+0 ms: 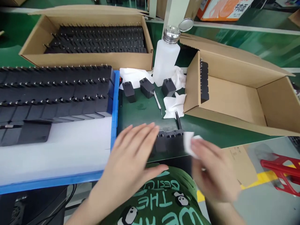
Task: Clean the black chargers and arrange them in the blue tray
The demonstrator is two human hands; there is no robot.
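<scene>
A short row of black plug adapters [172,143] lies at the table's front edge, partly covered by my left hand [132,159]. That hand is open, fingers stretched out flat, with its fingertips at the row's left end. Closed around a white wipe [188,143], my right hand [214,172] is at the right end of the row and blurred by motion. The wipe seems to brush the last adapter; contact is unclear. Behind the row are dark tweezers [178,120], a crumpled tissue [175,104] and a thin white-handled tool [157,100]. Three loose adapters [147,87] sit further back.
A white dispenser bottle [166,59] stands with its metal lid flipped up. At left, a blue-rimmed tray [114,109] holds rows of adapters. Behind it is a full cardboard box [93,58]. The right cardboard box [236,97] has one adapter stack at its left wall.
</scene>
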